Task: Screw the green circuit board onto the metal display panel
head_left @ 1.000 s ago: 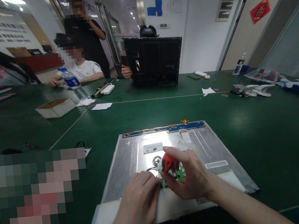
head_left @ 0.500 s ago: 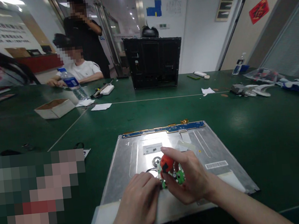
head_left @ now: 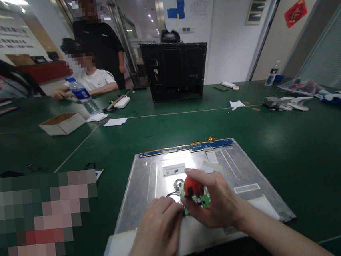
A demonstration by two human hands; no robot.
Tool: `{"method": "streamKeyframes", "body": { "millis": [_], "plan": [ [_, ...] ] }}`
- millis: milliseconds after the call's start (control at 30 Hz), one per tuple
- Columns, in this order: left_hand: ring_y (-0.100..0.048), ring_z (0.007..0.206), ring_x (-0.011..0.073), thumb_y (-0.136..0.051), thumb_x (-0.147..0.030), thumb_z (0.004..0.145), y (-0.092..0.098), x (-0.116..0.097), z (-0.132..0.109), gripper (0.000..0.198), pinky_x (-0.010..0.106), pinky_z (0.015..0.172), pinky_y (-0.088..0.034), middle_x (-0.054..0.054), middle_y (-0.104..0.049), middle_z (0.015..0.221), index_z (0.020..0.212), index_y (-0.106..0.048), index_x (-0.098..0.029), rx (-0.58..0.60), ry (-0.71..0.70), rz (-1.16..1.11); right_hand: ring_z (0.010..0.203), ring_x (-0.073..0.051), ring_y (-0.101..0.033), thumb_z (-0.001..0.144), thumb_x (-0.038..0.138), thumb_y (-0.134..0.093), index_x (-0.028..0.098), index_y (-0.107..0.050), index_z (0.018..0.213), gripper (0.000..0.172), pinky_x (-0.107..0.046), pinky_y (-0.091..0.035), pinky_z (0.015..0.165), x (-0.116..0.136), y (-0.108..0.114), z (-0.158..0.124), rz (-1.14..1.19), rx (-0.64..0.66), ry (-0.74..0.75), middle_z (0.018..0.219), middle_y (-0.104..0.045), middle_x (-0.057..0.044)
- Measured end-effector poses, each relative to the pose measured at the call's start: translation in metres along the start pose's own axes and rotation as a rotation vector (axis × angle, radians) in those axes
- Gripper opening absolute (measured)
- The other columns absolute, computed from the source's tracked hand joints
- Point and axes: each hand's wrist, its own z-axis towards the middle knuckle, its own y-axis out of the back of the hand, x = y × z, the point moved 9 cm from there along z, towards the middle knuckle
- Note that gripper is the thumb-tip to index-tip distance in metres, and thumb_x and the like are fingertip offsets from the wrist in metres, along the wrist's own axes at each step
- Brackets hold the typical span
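Observation:
My right hand (head_left: 215, 202) is closed round the red and black handle of a screwdriver (head_left: 191, 185), seen mostly from its end; the tip is hidden. Beneath it lies a small green circuit board (head_left: 206, 200), partly covered by my fingers. My left hand (head_left: 164, 221) has its fingers curled together at the board's left edge, holding it. Both hands are over the silvery metal back of a display panel (head_left: 158, 189). A dark cable runs from beside my left fingers near a round metal disc (head_left: 178, 184). A narrow blue circuit strip (head_left: 187, 147) lines the panel's far edge.
A black monitor casing (head_left: 175, 71) stands upright across the green table (head_left: 296, 152). An open white box (head_left: 63, 124) and a water bottle (head_left: 84, 96) are at the left. Pale plastic parts (head_left: 288, 102) lie far right. Other people are behind the table at the left.
The red screwdriver handle has turned slightly in my right fingers, which shifted a little. My left hand is still. The standing person at the back has lowered an arm.

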Motion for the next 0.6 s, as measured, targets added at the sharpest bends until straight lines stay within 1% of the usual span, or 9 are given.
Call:
{"method": "streamKeyframes", "body": {
  "millis": [133, 267, 367, 500, 600],
  "plan": [
    [-0.061, 0.068, 0.0212, -0.042, -0.008, 0.091, 0.0030, -0.0023, 0.0022, 0.023, 0.030, 0.058, -0.046, 0.004, -0.065, 0.078, 0.090, -0.061, -0.021, -0.027, -0.015, -0.004, 0.062, -0.017, -0.063, 0.096, 0.021, -0.049, 0.015, -0.037, 0.142, 0.048, -0.028, -0.050, 0.049, 0.0020, 0.0010, 0.0016, 0.010, 0.003, 0.031, 0.085, -0.071, -0.005],
    [-0.062, 0.070, 0.0212, -0.041, -0.008, 0.090, -0.0001, -0.0020, 0.0019, 0.023, 0.030, 0.060, -0.046, 0.005, -0.066, 0.079, 0.088, -0.060, -0.021, 0.004, -0.005, -0.008, 0.060, -0.016, -0.062, 0.092, 0.017, -0.047, 0.012, -0.038, 0.142, 0.051, -0.028, -0.048, 0.047, 0.0031, 0.0014, 0.0027, 0.064, 0.015, 0.050, 0.085, -0.071, -0.006],
    [-0.062, 0.070, 0.0215, -0.040, -0.008, 0.091, -0.0025, 0.0000, 0.0004, 0.024, 0.031, 0.061, -0.047, 0.005, -0.066, 0.079, 0.086, -0.060, -0.021, 0.018, 0.011, -0.004, 0.057, -0.016, -0.060, 0.090, 0.015, -0.047, 0.011, -0.039, 0.141, 0.052, -0.027, -0.047, 0.045, 0.0034, 0.0025, 0.0021, 0.054, 0.004, 0.048, 0.085, -0.071, -0.006],
    [-0.062, 0.071, 0.0219, -0.040, -0.008, 0.091, -0.0037, 0.0012, -0.0003, 0.024, 0.032, 0.062, -0.047, 0.005, -0.066, 0.079, 0.085, -0.059, -0.021, 0.023, 0.011, -0.010, 0.057, -0.016, -0.061, 0.090, 0.015, -0.048, 0.012, -0.038, 0.142, 0.052, -0.028, -0.046, 0.045, 0.0039, 0.0035, 0.0006, 0.026, -0.023, 0.043, 0.084, -0.071, -0.005],
    [-0.062, 0.070, 0.0221, -0.040, -0.008, 0.091, -0.0024, 0.0009, 0.0001, 0.024, 0.032, 0.061, -0.047, 0.005, -0.066, 0.079, 0.088, -0.060, -0.021, 0.011, 0.004, -0.003, 0.061, -0.017, -0.063, 0.092, 0.016, -0.050, 0.014, -0.037, 0.143, 0.052, -0.028, -0.048, 0.047, 0.0035, 0.0029, -0.0001, 0.013, -0.030, 0.034, 0.087, -0.072, -0.005]
  ]
}}
